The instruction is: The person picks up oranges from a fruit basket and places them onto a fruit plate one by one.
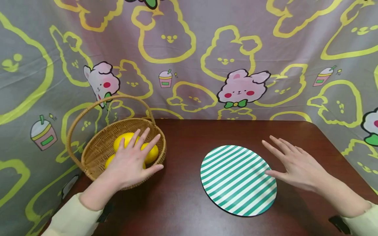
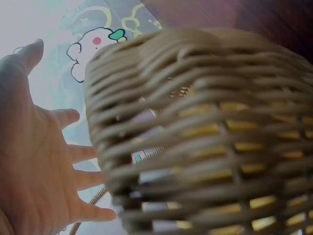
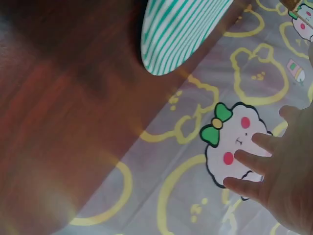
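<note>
While wicker basket [image 1: 98, 146] holds yellow fruits [image 1: 152, 154] | left hand [image 1: 131, 162]: splayed, released | right hand [image 1: 299, 167]: likewise

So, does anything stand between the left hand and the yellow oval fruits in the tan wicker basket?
Nothing visible blocks from above; the arched handle of the basket appears beyond the left hand. From the side, the woven wall stands before the yellow fruits.
</note>
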`<move>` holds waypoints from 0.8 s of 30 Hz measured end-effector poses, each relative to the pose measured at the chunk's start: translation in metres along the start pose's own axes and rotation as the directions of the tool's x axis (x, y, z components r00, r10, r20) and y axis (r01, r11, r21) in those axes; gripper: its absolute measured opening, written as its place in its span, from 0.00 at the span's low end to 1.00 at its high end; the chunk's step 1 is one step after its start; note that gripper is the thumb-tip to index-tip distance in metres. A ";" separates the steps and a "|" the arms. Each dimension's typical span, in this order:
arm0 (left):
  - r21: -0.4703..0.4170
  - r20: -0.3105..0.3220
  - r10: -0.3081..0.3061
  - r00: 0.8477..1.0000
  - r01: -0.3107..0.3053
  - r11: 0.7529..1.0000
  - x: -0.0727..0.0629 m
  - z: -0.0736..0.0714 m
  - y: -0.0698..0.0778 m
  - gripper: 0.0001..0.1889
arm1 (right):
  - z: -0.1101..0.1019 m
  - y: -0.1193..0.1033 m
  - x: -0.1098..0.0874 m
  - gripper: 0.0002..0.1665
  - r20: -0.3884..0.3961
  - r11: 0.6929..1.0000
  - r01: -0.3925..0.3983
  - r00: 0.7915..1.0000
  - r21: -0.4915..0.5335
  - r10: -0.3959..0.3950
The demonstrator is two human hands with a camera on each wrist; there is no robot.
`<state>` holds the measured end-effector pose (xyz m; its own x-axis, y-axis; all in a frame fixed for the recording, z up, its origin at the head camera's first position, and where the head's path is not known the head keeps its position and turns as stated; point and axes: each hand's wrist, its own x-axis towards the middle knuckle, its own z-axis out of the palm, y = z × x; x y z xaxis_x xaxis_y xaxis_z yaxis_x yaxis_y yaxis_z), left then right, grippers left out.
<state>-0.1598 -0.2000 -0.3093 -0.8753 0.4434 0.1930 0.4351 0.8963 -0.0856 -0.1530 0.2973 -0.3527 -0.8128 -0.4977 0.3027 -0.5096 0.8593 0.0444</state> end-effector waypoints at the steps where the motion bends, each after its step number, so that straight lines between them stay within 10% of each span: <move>1: 0.003 -0.001 0.000 1.000 0.000 1.000 -0.001 0.000 -0.001 0.47 | 0.001 0.001 -0.001 0.58 0.006 1.000 -0.001 1.000 0.013 0.001; 24: -0.059 0.072 0.009 0.997 -0.005 0.998 0.000 -0.018 -0.028 0.45 | 0.036 0.013 -0.022 0.49 0.188 0.970 -0.153 0.975 0.190 0.117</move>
<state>-0.1682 -0.2249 -0.2892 -0.8844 0.4507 0.1210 0.4508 0.8922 -0.0284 -0.1522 0.3156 -0.3929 -0.9054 -0.4067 0.1219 -0.4233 0.8870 -0.1845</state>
